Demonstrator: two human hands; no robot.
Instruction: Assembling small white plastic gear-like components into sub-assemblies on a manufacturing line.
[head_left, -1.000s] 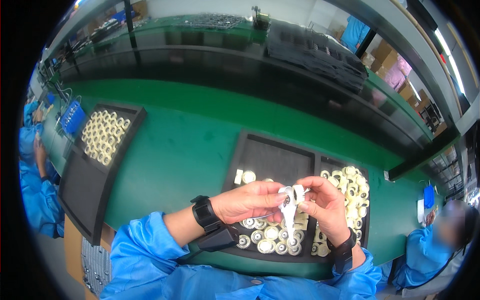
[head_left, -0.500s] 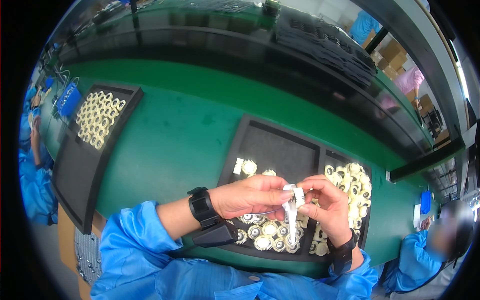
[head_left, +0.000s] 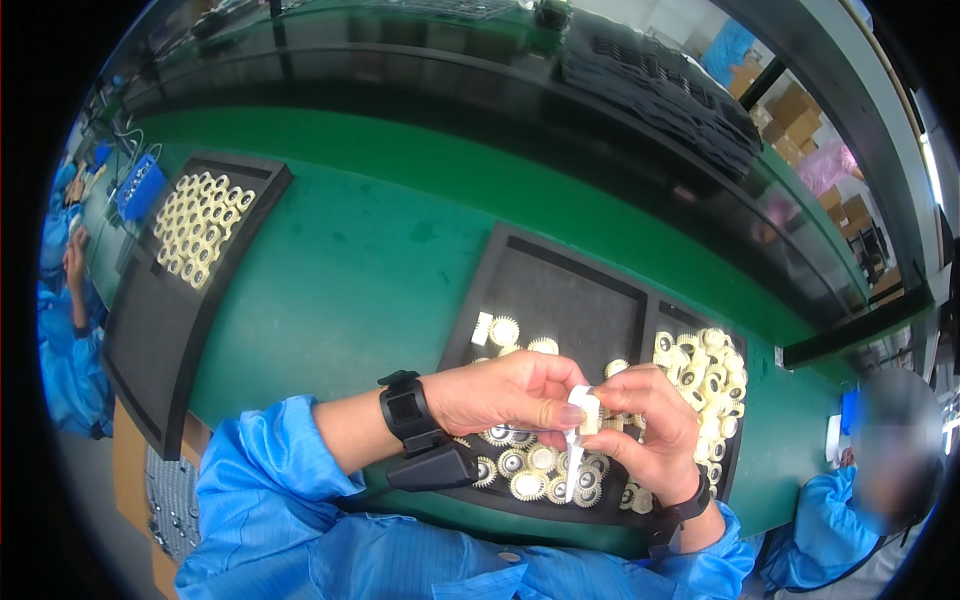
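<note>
In front of my chest, over the near part of a black tray [head_left: 572, 265], both hands meet at a cream toothed gear [head_left: 586, 408]. My right hand [head_left: 652, 425] pinches the gear between thumb and fingers from the right. From the left, my left hand [head_left: 510, 396] is closed, its thumb pressing at the gear and at the top of a narrow white strip [head_left: 573, 470]. This strip hangs below the thumb and tapers downward; its material cannot be made out. Loose cream gears [head_left: 528, 484] lie in the tray beneath, some with metal centres.
The tray's right compartment holds many piled cream ring-shaped parts [head_left: 712, 385]. At the left, another black tray [head_left: 150, 340] carries similar parts in rows. A blue bin [head_left: 140, 188] stands beyond it. A dark shelf [head_left: 400, 85] spans the back. Co-workers in blue sit on both sides.
The gear has turned between my fingers and now shows its toothed side more upright. The white strip's upper part is now covered by my left thumb and the gear. The view has shifted slightly.
</note>
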